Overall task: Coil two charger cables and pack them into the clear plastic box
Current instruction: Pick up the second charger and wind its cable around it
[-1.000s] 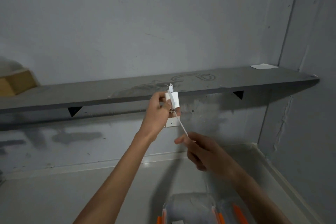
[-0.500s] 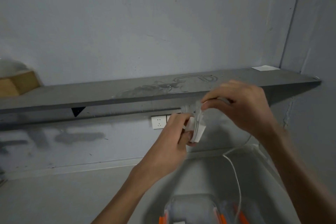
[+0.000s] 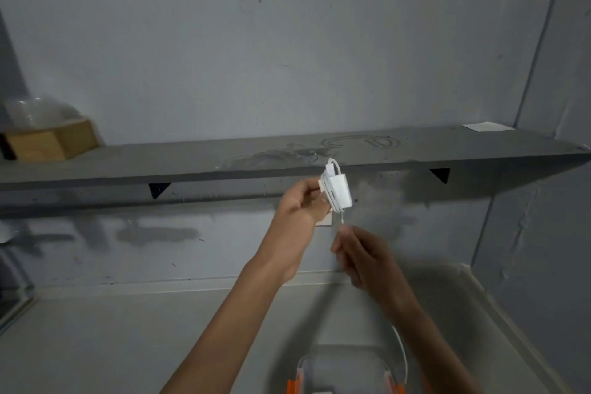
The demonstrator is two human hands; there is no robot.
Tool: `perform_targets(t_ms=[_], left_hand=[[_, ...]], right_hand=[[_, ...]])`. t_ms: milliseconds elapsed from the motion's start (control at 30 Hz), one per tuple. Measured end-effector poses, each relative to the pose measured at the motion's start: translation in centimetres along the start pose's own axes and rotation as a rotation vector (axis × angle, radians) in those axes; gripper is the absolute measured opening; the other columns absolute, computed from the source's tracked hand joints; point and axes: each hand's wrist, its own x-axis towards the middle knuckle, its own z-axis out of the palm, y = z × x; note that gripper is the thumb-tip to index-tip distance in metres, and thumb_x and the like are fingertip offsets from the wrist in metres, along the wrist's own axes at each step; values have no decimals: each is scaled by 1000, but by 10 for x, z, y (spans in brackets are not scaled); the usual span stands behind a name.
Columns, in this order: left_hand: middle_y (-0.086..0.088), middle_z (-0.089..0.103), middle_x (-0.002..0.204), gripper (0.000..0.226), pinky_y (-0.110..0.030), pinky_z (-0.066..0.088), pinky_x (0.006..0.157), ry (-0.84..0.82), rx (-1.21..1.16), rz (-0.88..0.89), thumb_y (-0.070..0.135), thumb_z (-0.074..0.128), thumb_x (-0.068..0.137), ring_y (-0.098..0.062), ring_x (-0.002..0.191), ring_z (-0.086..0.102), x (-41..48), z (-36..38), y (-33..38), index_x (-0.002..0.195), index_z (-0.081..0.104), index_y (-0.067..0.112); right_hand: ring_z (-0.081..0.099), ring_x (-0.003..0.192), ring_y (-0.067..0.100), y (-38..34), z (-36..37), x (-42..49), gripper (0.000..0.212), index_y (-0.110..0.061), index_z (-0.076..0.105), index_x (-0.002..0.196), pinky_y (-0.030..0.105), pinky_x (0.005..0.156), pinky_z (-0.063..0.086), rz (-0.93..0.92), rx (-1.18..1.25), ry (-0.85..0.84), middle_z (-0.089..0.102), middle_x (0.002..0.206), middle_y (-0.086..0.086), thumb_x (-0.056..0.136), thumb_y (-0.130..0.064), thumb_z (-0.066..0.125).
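Observation:
My left hand (image 3: 300, 205) holds a white charger block (image 3: 340, 192) up in front of the shelf edge, with turns of its white cable wound around the block. My right hand (image 3: 364, 257) is just below it, pinching the white cable (image 3: 342, 220) that runs down from the block. A loose stretch of the same cable (image 3: 403, 352) hangs past my right forearm toward the clear plastic box (image 3: 342, 371), which sits at the bottom edge with orange clips on its sides.
A long grey shelf (image 3: 192, 160) crosses the wall on black brackets, with a wooden box (image 3: 51, 142) at its left end and a white paper (image 3: 487, 127) at its right. A wall socket (image 3: 323, 221) shows behind my left hand. The grey counter (image 3: 128, 336) lies below.
My right hand has come down from above the charger block to below it, laying cable around the block. My left hand has lifted the block up toward the shelf edge.

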Motion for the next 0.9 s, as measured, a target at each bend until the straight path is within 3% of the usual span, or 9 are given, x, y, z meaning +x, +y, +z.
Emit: perform_targets(t_ms=[67,133,233,333,467,567,700,833,900], left_hand=[[-13,66,107,23,-47,50,100,63,-203,-73,1,44,98,-29,108,64,11,-3,0,116,59,4],[-16,64,113,25,-45,57,90,131,-237,-86,2,43,99,-33,110,64,23,-9,-3,120,56,3],[-11,59,113,21,-31,62,72,218,-77,-69,4,45,99,-29,100,67,35,-18,-12,117,55,10],[-7,57,108,23,-26,61,69,211,140,-53,5,48,98,-18,87,66,34,-21,-25,119,56,10],[-17,57,114,20,-11,52,57,115,366,67,-1,52,93,-33,91,64,16,-11,-36,108,59,9],[-11,57,113,22,-23,56,68,-8,406,149,-1,53,92,-27,89,64,-3,2,-32,109,60,13],[-4,55,112,28,-31,56,79,-135,369,282,-1,53,93,-17,95,61,-26,9,-12,115,60,16],[2,56,111,28,-24,53,86,-153,407,363,6,53,95,-9,101,59,-34,8,8,118,59,21],[4,58,113,28,-19,49,90,-121,393,359,6,54,95,-5,104,59,-32,7,11,118,60,22]], right_hand=[[33,37,4,6,8,-12,36,-11,60,68,15,36,25,40,-2,-12,45,49,-1,100,-22,46],[35,37,4,8,9,-23,34,-11,62,72,14,37,27,67,-64,-84,49,49,-3,100,-23,47],[47,46,3,-3,-1,-36,24,-22,63,78,15,48,34,-6,-380,-201,60,56,-1,98,-26,50],[54,54,4,-32,-15,-43,21,-27,57,76,15,54,39,-181,-654,-226,64,62,-5,96,-31,51],[61,61,4,-77,-37,-28,26,-29,65,82,19,58,48,-468,-925,-74,67,69,-11,92,-43,45],[67,66,11,-106,-55,-6,22,-29,72,86,32,59,54,-678,-1044,68,73,78,-11,89,-41,53],[69,77,9,-124,-74,25,8,-28,76,79,39,72,54,-646,-848,32,75,81,-15,83,-32,70],[68,73,14,-104,-73,45,4,-28,74,76,25,72,50,-440,-504,-71,75,76,-8,79,-28,72],[62,62,0,-86,-63,45,9,-23,70,74,14,63,47,-380,-362,-111,72,68,-11,81,-27,66]])
